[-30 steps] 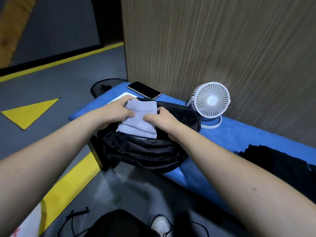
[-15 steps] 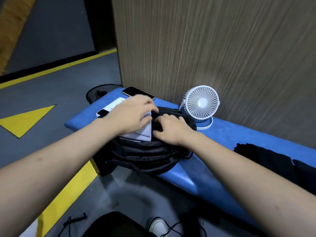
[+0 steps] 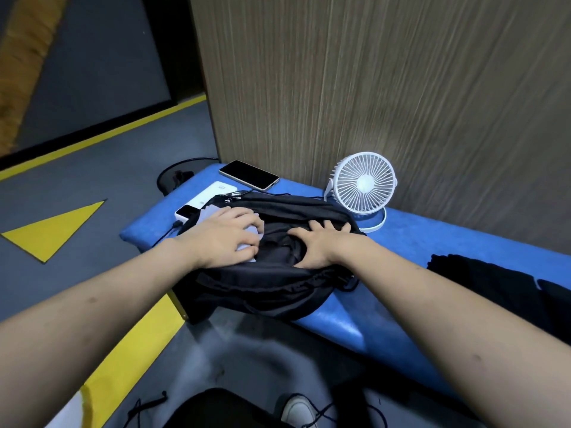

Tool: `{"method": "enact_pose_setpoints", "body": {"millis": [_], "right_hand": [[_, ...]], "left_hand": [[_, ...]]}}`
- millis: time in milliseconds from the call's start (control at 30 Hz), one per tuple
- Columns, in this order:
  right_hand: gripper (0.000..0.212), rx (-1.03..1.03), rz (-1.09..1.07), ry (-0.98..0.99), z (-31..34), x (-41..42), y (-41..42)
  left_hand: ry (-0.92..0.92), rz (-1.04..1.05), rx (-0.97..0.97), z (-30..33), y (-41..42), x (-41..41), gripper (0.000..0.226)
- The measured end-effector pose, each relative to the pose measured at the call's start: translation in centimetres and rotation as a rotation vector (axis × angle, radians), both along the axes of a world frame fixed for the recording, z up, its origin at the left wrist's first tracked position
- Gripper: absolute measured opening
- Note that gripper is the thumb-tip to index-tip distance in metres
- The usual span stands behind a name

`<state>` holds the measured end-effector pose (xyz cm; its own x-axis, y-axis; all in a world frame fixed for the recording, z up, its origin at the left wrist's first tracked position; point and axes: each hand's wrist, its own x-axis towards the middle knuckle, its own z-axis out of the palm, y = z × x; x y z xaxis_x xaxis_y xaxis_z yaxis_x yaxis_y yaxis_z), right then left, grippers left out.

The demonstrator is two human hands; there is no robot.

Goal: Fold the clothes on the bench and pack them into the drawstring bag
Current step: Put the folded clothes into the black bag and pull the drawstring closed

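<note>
Two bare forearms reaching forward and down from the bottom corners, converging on a black drawstring bag lying across the near edge of the blue table, close to its left end and sagging partly over that edge. Left hand palm down, fingers curled onto a folded pale lavender garment, gripping and pressing it at the mouth of the bag; only small patches of the cloth showing between and around the fingers. Right hand flat on the black fabric just beside it, fingers straight and spread, thumb angled toward the left hand, pressing the bag down without clenching anything. Wrists roughly level, elbows out of view.

Farther along the table toward its right end, well apart from the bag, a heap of dark clothes. Beyond the bag, near the far edge, a white desk fan standing upright against a wood-grain panel. At the far left corner, a dark phone lying flat, and just beside the bag a white power bank with a cable.
</note>
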<state>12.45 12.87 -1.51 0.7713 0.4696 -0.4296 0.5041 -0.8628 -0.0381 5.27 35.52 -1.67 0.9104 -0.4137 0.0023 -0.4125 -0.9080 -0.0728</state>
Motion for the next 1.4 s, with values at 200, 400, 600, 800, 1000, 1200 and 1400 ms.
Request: {"method": "enact_pose_setpoints", "body": {"millis": [200, 400, 600, 800, 1000, 1200, 1400], "right_hand": [[0.103, -0.096, -0.003, -0.01, 0.5, 0.4, -0.6], [0.098, -0.112, 0.074, -0.07, 0.5, 0.6, -0.8], [0.077, 0.034, 0.207, -0.25, 1.6, -1.3, 0.3], [0.064, 0.128, 0.219, -0.291, 2.3, -2.5, -0.1], [0.049, 0.191, 0.181, -0.266, 3.6, -3.5, -2.3], [0.053, 0.205, 0.16, -0.331, 6.9, -5.3, -7.7], [0.058, 0.172, 0.114, -0.375, 8.2, -6.9, -13.9]], "left_hand": [[-0.067, 0.076, 0.083, 0.1, 1.8, -0.3, 0.061], [0.009, 0.054, -0.087, -0.5, 1.3, -0.7, 0.054], [-0.016, 0.028, -0.23, 0.3, -0.3, 0.0, 0.06], [0.023, 0.041, -0.275, 0.3, -1.0, -0.2, 0.069], [0.069, 0.108, -0.459, 0.3, -1.8, -1.3, 0.061], [-0.034, 0.129, -0.43, 3.3, -6.9, -2.5, 0.029], [-0.085, 0.024, -0.382, 4.2, -14.4, -3.0, 0.042]]}}
